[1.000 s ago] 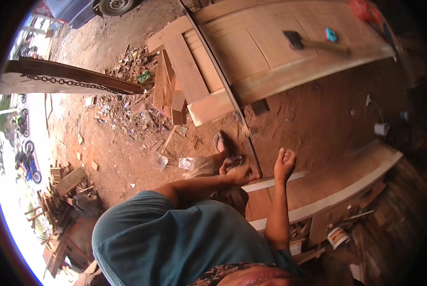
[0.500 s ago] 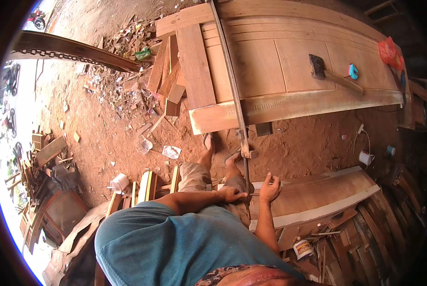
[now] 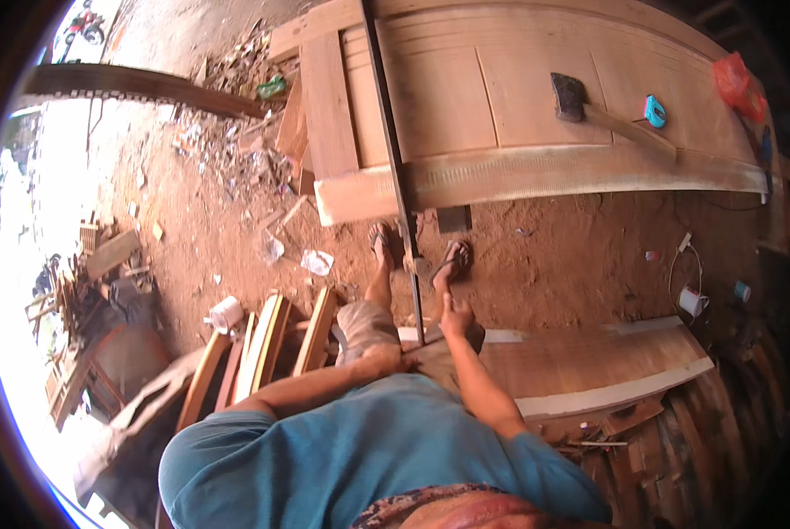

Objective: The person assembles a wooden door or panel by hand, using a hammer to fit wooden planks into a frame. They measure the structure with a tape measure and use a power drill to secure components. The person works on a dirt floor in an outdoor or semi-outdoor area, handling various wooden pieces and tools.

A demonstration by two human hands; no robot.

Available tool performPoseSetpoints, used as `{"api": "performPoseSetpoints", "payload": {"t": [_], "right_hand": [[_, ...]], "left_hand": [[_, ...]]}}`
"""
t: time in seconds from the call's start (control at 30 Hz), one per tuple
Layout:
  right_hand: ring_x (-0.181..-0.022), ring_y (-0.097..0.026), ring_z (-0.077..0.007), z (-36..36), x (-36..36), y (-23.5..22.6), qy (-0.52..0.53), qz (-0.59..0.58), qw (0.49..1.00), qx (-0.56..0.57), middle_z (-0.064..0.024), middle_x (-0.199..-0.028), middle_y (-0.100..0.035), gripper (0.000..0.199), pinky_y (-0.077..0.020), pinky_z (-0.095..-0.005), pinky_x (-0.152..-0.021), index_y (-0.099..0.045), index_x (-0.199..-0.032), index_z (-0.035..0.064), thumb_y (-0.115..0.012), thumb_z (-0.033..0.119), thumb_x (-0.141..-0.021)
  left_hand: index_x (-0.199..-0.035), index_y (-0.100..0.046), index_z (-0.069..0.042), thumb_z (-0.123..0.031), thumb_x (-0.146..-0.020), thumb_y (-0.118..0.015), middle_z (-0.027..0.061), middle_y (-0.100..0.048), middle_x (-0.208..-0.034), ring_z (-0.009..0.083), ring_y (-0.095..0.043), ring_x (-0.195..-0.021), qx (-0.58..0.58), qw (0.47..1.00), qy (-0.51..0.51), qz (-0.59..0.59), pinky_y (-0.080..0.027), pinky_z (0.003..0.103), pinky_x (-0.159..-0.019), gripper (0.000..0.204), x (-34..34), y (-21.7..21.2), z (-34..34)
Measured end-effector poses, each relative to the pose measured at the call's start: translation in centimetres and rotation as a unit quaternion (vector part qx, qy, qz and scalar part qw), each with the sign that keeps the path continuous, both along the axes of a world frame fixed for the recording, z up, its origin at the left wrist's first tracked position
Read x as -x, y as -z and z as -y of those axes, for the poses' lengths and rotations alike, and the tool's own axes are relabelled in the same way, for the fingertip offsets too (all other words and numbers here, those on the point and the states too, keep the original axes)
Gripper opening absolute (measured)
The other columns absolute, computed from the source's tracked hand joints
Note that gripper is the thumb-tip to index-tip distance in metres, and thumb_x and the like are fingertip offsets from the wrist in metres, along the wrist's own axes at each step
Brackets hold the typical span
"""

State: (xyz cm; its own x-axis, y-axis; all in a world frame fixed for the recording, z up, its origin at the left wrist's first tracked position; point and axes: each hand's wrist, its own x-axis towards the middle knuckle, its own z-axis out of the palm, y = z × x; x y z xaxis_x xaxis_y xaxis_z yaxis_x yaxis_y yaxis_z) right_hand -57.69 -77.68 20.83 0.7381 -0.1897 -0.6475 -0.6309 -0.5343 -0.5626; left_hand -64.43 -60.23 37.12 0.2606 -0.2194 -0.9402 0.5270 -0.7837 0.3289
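Note:
A long metal bar clamp (image 3: 386,115) runs across a panelled wooden door (image 3: 536,181) and back toward my lap, its near end between my legs. My right hand (image 3: 456,316) is raised just right of that end, apart from the bar, fingers curled in; whether anything is in them is hidden. Low over my lap, my left hand (image 3: 384,360) sits left of the bar's near end, its fingers blurred and partly out of sight. On the door lie a black-headed hammer (image 3: 569,97) with a wooden handle and a teal tape measure (image 3: 655,111).
A red plastic bag (image 3: 738,86) lies at the door's right end. Behind my right arm is a wide wooden board (image 3: 589,361). Cut timber (image 3: 267,344) and a white bucket (image 3: 226,314) are at left; a white mug-like container (image 3: 693,301) stands at right. Scraps (image 3: 236,159) litter the dirt floor.
My left hand has shifted left, off the bar's near end. My right hand has moved left and up, its fingers now curled. The bar's near end sits further left in view.

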Motion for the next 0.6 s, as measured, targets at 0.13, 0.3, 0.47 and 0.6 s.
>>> {"api": "performPoseSetpoints", "payload": {"t": [0.13,0.3,0.47,0.6], "right_hand": [[-0.088,-0.068,-0.0351,1.2,-2.4,-0.4,-0.108,0.091,0.990,-0.009,-0.0214,-0.092,-0.070,0.050,-0.0510,-0.0472,-0.077,-0.065,-0.091,-0.0056,-0.067,0.045,-0.091],[-0.112,-0.054,-0.0387,3.2,-25.7,-16.8,-0.127,0.474,0.869,0.054,-0.0221,-0.123,-0.056,0.043,-0.0419,-0.0476,-0.095,-0.050,-0.120,-0.0028,-0.061,0.026,-0.091],[-0.135,-0.039,-0.0420,12.4,-50.0,-16.4,-0.336,0.476,0.728,0.360,-0.0215,-0.148,-0.039,0.065,-0.0325,-0.0518,-0.114,-0.036,-0.147,0.0034,-0.059,0.010,-0.086],[-0.139,-0.038,-0.0387,9.4,-53.8,-15.7,-0.423,0.264,0.724,0.478,-0.0162,-0.148,-0.043,0.062,-0.0344,-0.0534,-0.113,-0.041,-0.144,0.0090,-0.064,0.012,-0.086]], "left_hand": [[-0.108,-0.073,-0.008,-0.063,-0.097,-0.040,0.0221,-0.071,-0.106,0.0401,-0.067,-0.103,-0.013,0.998,-0.022,0.060,-0.052,0.049,-0.089,0.066,-1.4,-2.2,-0.2],[-0.109,-0.071,-0.002,-0.057,-0.099,-0.045,0.0244,-0.069,-0.108,0.0416,-0.065,-0.106,-0.012,0.976,-0.195,0.100,-0.050,0.047,-0.093,0.061,2.6,-2.3,-1.5],[-0.117,-0.065,-0.002,-0.043,-0.099,-0.055,0.0228,-0.069,-0.106,0.0344,-0.066,-0.100,-0.096,0.906,-0.376,0.169,-0.051,0.043,-0.089,0.046,4.2,-4.3,-8.6],[-0.113,-0.065,0.001,-0.036,-0.101,-0.058,0.0104,-0.071,-0.090,0.0173,-0.068,-0.078,-0.169,0.811,-0.541,0.143,-0.055,0.031,-0.071,0.039,8.7,-6.6,-15.4]]}}
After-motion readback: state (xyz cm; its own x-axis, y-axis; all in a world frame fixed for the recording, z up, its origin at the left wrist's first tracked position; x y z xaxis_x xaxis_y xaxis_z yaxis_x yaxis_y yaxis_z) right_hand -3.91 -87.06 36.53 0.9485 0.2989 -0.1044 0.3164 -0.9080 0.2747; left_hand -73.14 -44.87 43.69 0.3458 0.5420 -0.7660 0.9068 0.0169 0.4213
